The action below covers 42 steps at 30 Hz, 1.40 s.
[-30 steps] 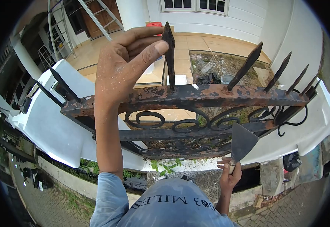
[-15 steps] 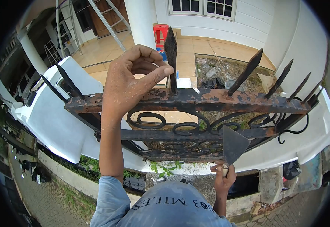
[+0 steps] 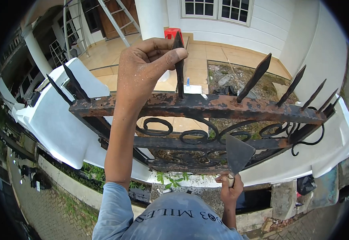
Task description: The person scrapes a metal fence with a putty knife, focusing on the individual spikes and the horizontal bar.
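The dark spike [image 3: 180, 78], upper centre of the frame, is standing pinched in the left hand [image 3: 138, 74], whose nearly closed fingers are shifting higher, baring its lower shaft, while the right hand [image 3: 231, 193] is curling around a scraper [image 3: 238, 154], lower right.

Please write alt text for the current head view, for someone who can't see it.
A person's left hand pinches an upright spike on a rusty black metal fence, while the right hand holds a scraper, blade up. Beyond are a tiled porch, a red stool and a ladder.
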Each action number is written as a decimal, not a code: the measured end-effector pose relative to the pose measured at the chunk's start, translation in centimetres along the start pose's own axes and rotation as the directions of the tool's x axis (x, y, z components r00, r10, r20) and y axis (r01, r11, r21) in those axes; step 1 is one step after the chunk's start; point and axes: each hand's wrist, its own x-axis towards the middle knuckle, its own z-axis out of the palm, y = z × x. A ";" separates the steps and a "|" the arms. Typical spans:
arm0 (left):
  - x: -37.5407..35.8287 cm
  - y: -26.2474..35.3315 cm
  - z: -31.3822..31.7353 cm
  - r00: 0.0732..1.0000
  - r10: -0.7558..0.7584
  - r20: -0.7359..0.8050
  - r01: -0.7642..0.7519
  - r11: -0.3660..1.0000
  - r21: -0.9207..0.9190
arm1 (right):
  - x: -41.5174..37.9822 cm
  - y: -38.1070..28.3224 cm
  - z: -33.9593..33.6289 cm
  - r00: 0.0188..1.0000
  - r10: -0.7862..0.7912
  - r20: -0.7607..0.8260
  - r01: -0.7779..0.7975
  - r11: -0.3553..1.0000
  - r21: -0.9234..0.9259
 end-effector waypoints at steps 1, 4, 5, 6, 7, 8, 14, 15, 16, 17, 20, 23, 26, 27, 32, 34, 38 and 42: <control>0.3 -0.1 0.1 1.000 0.006 0.013 -0.005 0.997 -0.074 | 0.1 -0.1 0.0 1.000 -0.008 0.013 0.008 1.000 0.002; 0.1 -0.2 0.3 0.998 0.026 -0.054 -0.030 0.997 -0.069 | 0.2 -0.4 -0.2 0.999 -0.033 0.027 0.032 0.999 0.005; 0.0 -0.3 0.2 0.998 0.031 -0.057 -0.034 0.998 -0.058 | 0.2 -0.4 -0.2 0.999 -0.044 0.022 0.044 0.999 0.008; 0.0 -0.3 0.0 0.998 0.037 -0.059 -0.040 0.998 -0.044 | 0.1 -0.4 -0.2 0.998 -0.056 0.017 0.056 0.998 0.013; 0.1 -0.3 -0.1 0.997 0.043 -0.064 -0.045 0.999 -0.028 | -0.1 -0.4 -0.3 0.999 -0.036 0.021 0.036 0.999 0.004; 0.2 -0.2 -0.2 0.998 0.045 -0.054 -0.046 0.999 -0.026 | -0.2 -0.2 -0.4 0.999 -0.031 0.015 0.031 0.999 0.007; 0.5 0.0 -0.7 0.999 0.028 0.037 -0.030 0.999 0.035 | -0.7 -0.2 -0.5 1.000 -0.013 0.006 0.013 1.000 0.002; 0.5 -0.2 -0.9 0.998 0.027 0.056 -0.028 0.999 0.030 | -0.8 -0.2 -0.5 1.000 -0.017 0.012 0.018 1.000 -0.007; 0.6 -0.4 -1.0 0.997 0.025 0.073 -0.027 0.999 0.024 | -0.8 -0.3 -0.6 1.000 -0.022 0.019 0.022 1.000 -0.015; 0.6 -0.4 -1.1 0.996 0.023 0.091 -0.025 1.000 0.018 | -0.8 -0.2 -0.5 1.000 -0.024 0.019 0.024 1.000 -0.017; 0.5 0.4 -0.6 0.993 0.021 0.115 -0.027 0.998 0.048 | -0.9 0.1 -0.4 0.999 -0.030 0.014 0.030 1.000 -0.008; 0.5 0.6 -0.6 0.990 0.041 0.137 -0.055 0.994 0.097 | -0.9 0.1 -0.2 0.999 -0.041 -0.003 0.041 0.999 0.014; 0.5 0.6 -0.4 0.986 0.047 0.162 -0.059 0.996 0.074 | -1.0 0.1 -0.2 0.999 -0.044 -0.005 0.044 0.999 0.003; 0.5 0.6 -0.4 0.985 0.046 0.165 -0.062 0.994 0.093 | -1.1 0.1 -0.2 0.999 -0.036 -0.003 0.036 0.999 -0.001; 0.7 0.3 -0.3 0.971 0.128 0.204 -0.165 0.971 0.173 | -1.2 -0.1 -0.2 1.000 -0.028 0.010 0.028 1.000 0.002; 0.8 -0.2 -0.7 0.971 0.085 0.225 -0.104 0.992 0.075 | -1.3 0.0 -0.3 0.999 -0.033 0.014 0.033 0.999 -0.010; 0.5 -0.2 -0.4 0.984 0.055 0.171 -0.051 0.998 -0.026 | -1.5 0.4 -0.2 0.998 -0.064 0.007 0.064 0.998 0.007; 0.1 -0.5 -0.7 0.991 -0.036 0.128 0.046 0.996 -0.073 | -1.7 0.3 -0.1 0.997 -0.073 0.011 0.073 0.997 -0.001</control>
